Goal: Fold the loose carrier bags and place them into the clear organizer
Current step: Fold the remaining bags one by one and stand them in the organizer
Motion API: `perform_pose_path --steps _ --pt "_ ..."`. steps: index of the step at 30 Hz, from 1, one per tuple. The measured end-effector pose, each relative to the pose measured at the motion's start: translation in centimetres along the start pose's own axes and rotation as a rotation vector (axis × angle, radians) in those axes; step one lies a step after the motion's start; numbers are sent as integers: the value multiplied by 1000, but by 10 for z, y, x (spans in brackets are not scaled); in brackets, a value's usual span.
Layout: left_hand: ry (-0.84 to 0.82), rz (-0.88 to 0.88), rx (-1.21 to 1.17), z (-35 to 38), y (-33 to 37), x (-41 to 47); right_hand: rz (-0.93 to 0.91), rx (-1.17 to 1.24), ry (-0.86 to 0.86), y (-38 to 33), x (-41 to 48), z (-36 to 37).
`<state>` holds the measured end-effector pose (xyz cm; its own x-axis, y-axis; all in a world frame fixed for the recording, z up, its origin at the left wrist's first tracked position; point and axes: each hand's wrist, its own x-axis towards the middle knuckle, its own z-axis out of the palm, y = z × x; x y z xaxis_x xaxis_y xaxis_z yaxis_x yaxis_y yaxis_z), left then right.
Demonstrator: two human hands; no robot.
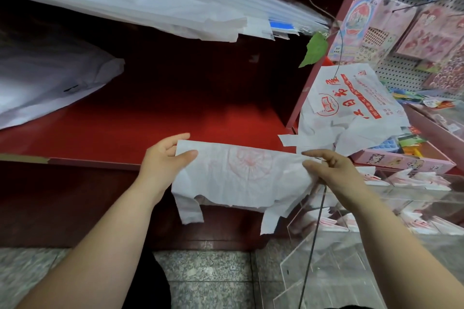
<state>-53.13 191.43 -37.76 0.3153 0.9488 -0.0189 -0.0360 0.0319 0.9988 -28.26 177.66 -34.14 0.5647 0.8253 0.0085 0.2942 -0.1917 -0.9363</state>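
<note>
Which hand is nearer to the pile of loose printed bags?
Right. The right hand pinches one end of the held bag, close beside the pile; the left hand grips its other end, farther off to the left.

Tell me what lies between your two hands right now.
In the head view, the white carrier bag spans the gap, its ends pinched by the left hand and right hand; nothing else lies between them.

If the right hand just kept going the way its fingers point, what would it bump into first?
Probably the left hand. The right hand points leftward along the bag both hands pinch, with only that bag between them; depth is hard to judge.
</note>
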Motion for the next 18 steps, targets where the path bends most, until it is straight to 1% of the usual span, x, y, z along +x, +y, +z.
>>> perform_pose_path --steps 3,7,9,12,15,18 --pt "48 7 -3 3 -3 2 -41 -62 47 0 0 4" --pt "110 92 22 4 -5 4 -24 -66 49 5 2 6" --pt "149 164 99 5 -3 2 -23 -109 27 4 2 8" --pt "172 290 244 6 3 -4 -90 -270 -11 -8 -1 13" --pt "124 304 239 12 5 -12 -175 -475 -107 -24 -1 22" --pt "73 313 273 20 7 -17 -268 -618 -329 -43 2 52"
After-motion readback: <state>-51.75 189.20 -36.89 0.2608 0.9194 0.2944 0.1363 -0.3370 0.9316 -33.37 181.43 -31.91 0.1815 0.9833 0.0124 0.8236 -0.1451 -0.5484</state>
